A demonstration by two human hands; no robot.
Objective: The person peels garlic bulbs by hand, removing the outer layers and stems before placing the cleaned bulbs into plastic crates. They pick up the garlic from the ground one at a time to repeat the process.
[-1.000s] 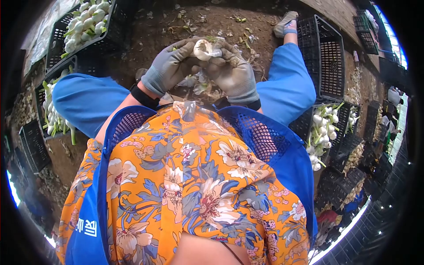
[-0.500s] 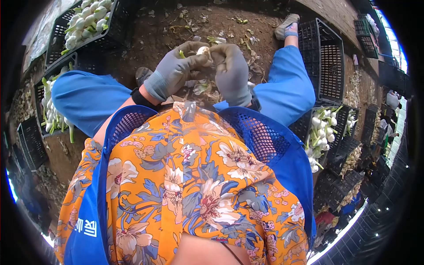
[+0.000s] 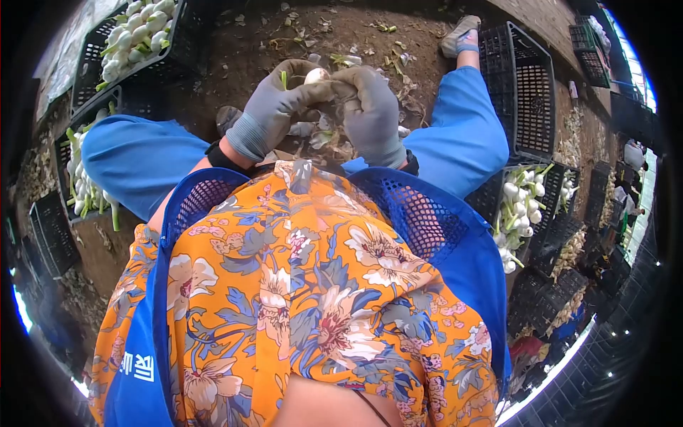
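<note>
Between my two gloved hands is a white garlic bulb (image 3: 316, 75), its brownish root end turned toward the right. My left hand (image 3: 274, 110) is closed around it, and a short green stem (image 3: 284, 80) sticks up by the fingers. My right hand (image 3: 371, 110) has its fingertips pinched together against the bulb's right side; the glove hides exactly what they grip. Both hands are above the ground between my bent knees. Below them lie pale peelings (image 3: 321, 136).
Black crates of garlic stand at upper left (image 3: 174, 53), beside my left knee, and at the right (image 3: 535, 231). Another black crate (image 3: 533, 99) stands beyond my right leg. Scraps and skins (image 3: 405, 99) litter the dirt floor. More crates and people are farther right.
The bulb has shifted slightly left and up, its brownish end now showing on top. My left hand has turned a little, and the green stem stands more upright.
</note>
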